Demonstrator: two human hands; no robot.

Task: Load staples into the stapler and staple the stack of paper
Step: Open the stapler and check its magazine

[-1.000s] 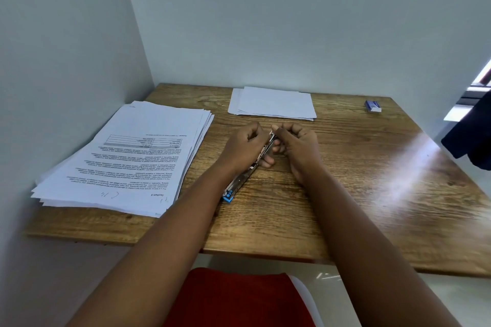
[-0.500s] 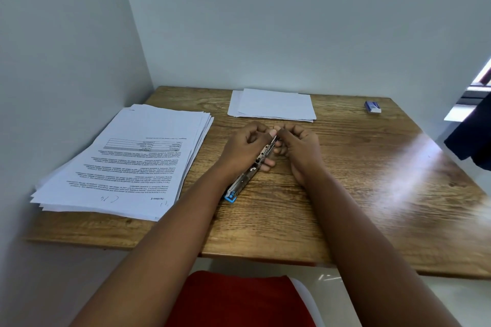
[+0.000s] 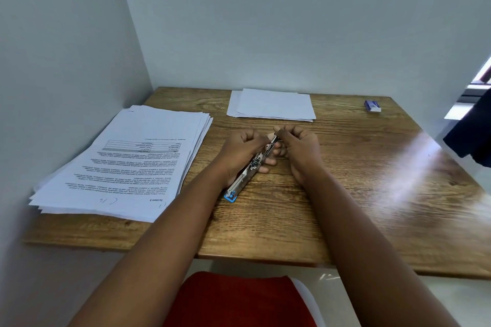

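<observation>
Stapler (image 3: pixel 251 167) sits mid-surface, opened up, metal staple channel facing up, blue end (image 3: pixel 230 197) pointing near-left, other end angled far-right. Left hand (image 3: pixel 240 150) wraps the stapler body from the left, fingers curled round it, fingertips poking out on the right side under the channel. Right hand (image 3: pixel 300 145) is just right of the far end of the stapler, fingers curled, thumb and forefinger pinching at the channel tip; whatever is pinched is too small to make out. Both forearms run in from the near edge.

Wooden surface (image 3: pixel 345 207) fills the lower half, glare streak on its right part. Big stack of paper (image 3: pixel 138 159), printed text top sheet with a table and handwritten marks, lies on the left, sheets fanned a bit, well apart from the stapler. Smaller stack of blank sheets (image 3: pixel 272 105) lies at the far side, just beyond the hands, not touching them. Small blue-and-white box (image 3: pixel 372 105) sits far right on the surface, likely staples, label unreadable. Red seat (image 3: pixel 233 300) shows below the near edge. Dark cloth (image 3: pixel 473 138) hangs at the right frame edge. Plain walls behind and left.
</observation>
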